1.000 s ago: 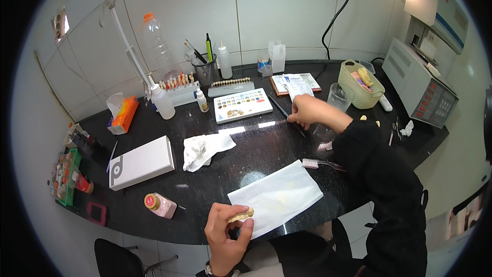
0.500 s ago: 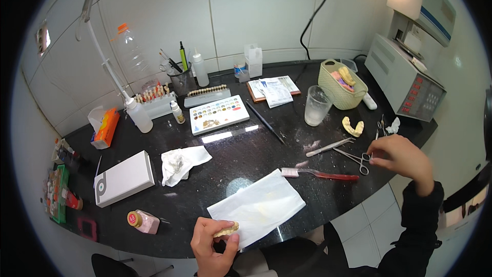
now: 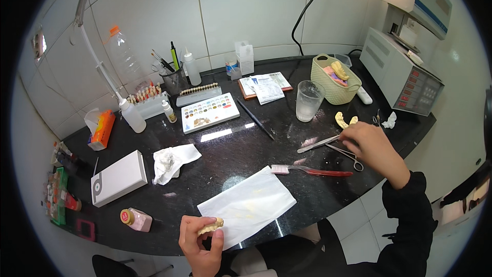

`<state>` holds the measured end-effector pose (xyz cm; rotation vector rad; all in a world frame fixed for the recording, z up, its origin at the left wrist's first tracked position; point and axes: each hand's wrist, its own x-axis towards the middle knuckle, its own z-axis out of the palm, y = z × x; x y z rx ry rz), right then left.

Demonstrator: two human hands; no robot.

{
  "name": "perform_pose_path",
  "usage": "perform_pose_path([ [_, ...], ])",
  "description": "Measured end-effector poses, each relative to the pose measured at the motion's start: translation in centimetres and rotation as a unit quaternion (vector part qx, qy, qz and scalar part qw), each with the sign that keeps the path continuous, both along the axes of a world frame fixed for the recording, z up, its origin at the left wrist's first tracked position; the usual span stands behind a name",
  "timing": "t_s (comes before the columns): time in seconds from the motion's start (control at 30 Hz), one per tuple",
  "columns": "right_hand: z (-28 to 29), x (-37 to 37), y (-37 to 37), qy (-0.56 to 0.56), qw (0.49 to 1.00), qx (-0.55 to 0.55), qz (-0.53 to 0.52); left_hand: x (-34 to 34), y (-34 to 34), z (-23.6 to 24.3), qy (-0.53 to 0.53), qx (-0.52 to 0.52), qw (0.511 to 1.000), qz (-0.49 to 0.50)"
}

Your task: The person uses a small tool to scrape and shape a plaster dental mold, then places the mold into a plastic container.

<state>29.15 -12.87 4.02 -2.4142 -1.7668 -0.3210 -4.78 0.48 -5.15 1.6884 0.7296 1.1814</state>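
Your left hand [image 3: 200,250] holds a small, cream-coloured dental cast [image 3: 212,226] up near the front edge of the tabletop [image 3: 220,149], at the near left corner of the white paper sheet [image 3: 248,205]. The thumb and index fingers pinch it with its ridged, tooth-like edge showing.

Your right hand [image 3: 378,149] reaches over the tabletop with its fingers bent downward, above the far ends of the tweezers [image 3: 316,144] and the ring-handled forceps [image 3: 357,165]. You hide its fingertips from view, so I cannot tell whether they grip anything. Just beyond it lies a curved dental arch cast [image 3: 341,120], partly covered by the hand; the red-handled toothbrush [image 3: 328,173] lies on the nearer side.

The cast in your left hand looks like plaster: probably light, stiff and dry enough not to slip, but brittle. Hold it by its thicker base, pressing gently and sparing the thin tooth edges, which could chip.
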Motion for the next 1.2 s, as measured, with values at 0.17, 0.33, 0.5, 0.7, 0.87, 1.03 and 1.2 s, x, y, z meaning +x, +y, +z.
perform_pose_path([
  [0.17, 0.1, -0.2, 3.1, -0.001, 0.995, 0.034, 0.095, -0.7, 0.4, 0.7, 0.002, 0.018, 1.000, -0.013],
  [0.33, -3.2, -1.3, 6.1, -0.127, 0.978, -0.053, 0.160, -1.0, 0.5, 1.4, 0.059, 0.037, 0.997, -0.036],
  [0.5, -2.7, -1.4, 8.6, -0.073, 0.970, -0.075, 0.219, -1.5, 0.6, 0.8, 0.016, 0.040, 0.998, -0.048],
  [0.7, 2.7, -1.0, 6.7, 0.085, 0.981, 0.058, 0.167, -1.3, 0.8, 0.4, 0.010, 0.065, 0.997, -0.048],
  [0.87, 6.3, -2.2, 0.5, 0.154, 0.987, 0.027, -0.025, -1.7, 0.8, 0.2, 0.016, 0.042, 0.998, -0.049],
  [1.03, 3.6, -0.4, -4.4, 0.142, 0.981, -0.063, -0.115, -1.3, 0.6, 0.8, 0.042, 0.057, 0.995, -0.069],
  [1.2, -0.2, 0.6, -6.1, 0.105, 0.987, -0.036, -0.112, -1.0, 0.7, 0.7, 0.050, 0.063, 0.994, -0.078],
])
